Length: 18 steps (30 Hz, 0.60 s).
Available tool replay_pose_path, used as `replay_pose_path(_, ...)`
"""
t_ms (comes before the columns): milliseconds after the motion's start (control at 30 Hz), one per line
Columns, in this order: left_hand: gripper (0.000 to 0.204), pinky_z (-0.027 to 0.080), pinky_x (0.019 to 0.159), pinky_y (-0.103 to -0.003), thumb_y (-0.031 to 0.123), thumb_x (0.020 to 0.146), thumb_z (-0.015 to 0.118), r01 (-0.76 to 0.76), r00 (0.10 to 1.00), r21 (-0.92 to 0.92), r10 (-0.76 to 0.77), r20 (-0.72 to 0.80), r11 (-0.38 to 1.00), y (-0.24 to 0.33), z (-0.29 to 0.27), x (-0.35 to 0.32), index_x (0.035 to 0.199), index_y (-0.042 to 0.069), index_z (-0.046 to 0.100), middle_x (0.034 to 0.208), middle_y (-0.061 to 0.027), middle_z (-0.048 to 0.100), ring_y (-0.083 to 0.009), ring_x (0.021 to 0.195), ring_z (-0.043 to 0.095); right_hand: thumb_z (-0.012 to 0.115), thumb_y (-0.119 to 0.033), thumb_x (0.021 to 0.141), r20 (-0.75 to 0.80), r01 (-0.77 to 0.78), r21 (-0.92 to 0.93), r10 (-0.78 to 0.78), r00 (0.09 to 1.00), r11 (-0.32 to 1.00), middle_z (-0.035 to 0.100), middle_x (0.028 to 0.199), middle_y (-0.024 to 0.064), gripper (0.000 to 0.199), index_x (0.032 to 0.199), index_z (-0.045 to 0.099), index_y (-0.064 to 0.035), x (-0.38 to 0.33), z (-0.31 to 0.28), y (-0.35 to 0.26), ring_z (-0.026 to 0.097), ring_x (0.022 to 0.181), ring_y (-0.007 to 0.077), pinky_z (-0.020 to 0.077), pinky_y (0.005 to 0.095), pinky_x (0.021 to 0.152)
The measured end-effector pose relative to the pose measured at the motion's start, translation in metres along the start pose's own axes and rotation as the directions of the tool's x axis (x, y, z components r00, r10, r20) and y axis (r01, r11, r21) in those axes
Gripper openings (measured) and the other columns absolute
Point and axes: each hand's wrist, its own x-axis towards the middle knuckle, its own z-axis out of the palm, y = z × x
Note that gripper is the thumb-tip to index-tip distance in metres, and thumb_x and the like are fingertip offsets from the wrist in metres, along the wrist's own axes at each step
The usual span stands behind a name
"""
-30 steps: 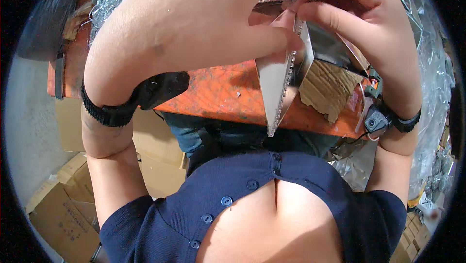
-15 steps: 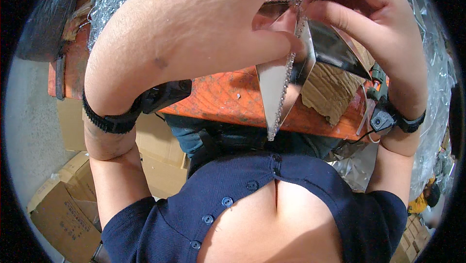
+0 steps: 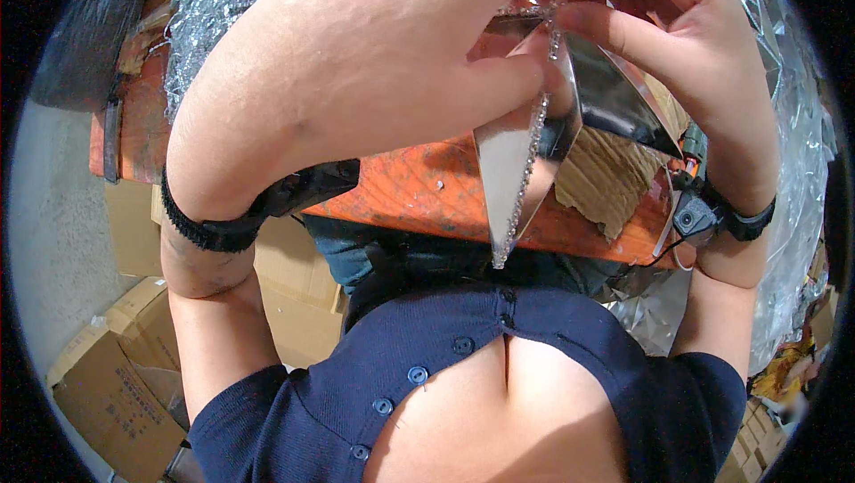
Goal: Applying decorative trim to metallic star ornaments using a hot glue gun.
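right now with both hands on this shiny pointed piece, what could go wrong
The left hand's thumb lies against the mirrored piece, so its face could smudge. The beaded trim might shift or loosen near the right hand's fingertips. And the piece's lower tip shows past the orange table's near edge in this view, so it could get bumped.

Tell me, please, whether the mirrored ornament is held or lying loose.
Held: the left hand grips the ornament, with the right hand at its beaded ridge.
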Motion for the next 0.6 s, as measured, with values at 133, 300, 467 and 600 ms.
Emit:
replay_pose_path(133, 0.091, 0.051, 0.070, -0.040, 0.030, 0.088, 0.069, 0.025, 1.000, 0.003, -0.025, -0.004, 1.000, 0.000, 0.001, -0.002, 0.146, -0.014, 0.015, 0.102, -0.0302, 0.063, -0.0357, 0.083, 0.065, 0.064, 0.008, 0.079, 0.018, 0.136, -0.083, -0.135, 0.991, 0.987, 0.066, 0.089, 0.0101, 0.014, 0.093, 0.063, 0.0084, -0.001, 0.003, 0.013, 0.062, 0.082, 0.0121, 0.0516, 0.0253, 0.076)
replay_pose_path(300, 0.091, 0.051, 0.071, -0.040, 0.030, 0.088, 0.069, 0.040, 0.999, 0.003, -0.040, -0.006, 0.999, 0.000, 0.002, 0.002, 0.147, -0.014, 0.015, 0.103, -0.0300, 0.064, -0.0358, 0.083, 0.065, 0.065, 0.007, 0.080, -0.037, 0.030, -0.164, -0.037, 0.999, 0.986, 0.066, 0.090, 0.0091, 0.013, 0.092, 0.063, 0.0075, 0.000, 0.011, 0.003, 0.061, 0.081, 0.0115, 0.0501, 0.0256, 0.074)
replay_pose_path(467, 0.091, 0.051, 0.071, -0.040, 0.030, 0.088, 0.069, 0.044, 0.999, -0.004, -0.044, -0.003, 0.999, -0.001, 0.003, 0.007, 0.147, -0.014, 0.014, 0.103, -0.0297, 0.064, -0.0358, 0.083, 0.065, 0.067, 0.004, 0.079, 0.002, 0.001, -0.068, -0.001, 1.000, 0.998, 0.064, 0.087, 0.0056, 0.013, 0.090, 0.062, 0.0051, 0.004, -0.001, 0.012, 0.058, 0.078, 0.0103, 0.0476, 0.0249, 0.073)
replay_pose_path(600, 0.091, 0.051, 0.072, -0.040, 0.030, 0.088, 0.069, 0.067, 0.998, 0.004, -0.067, -0.006, 0.998, -0.005, 0.002, 0.006, 0.147, -0.013, 0.014, 0.103, -0.0296, 0.064, -0.0358, 0.084, 0.066, 0.068, 0.001, 0.078, 0.089, -0.154, 0.149, 0.142, 0.986, 0.977, 0.059, 0.086, 0.0020, 0.020, 0.097, 0.059, 0.0016, 0.016, -0.007, 0.016, 0.054, 0.077, 0.0091, 0.0453, 0.0235, 0.072)
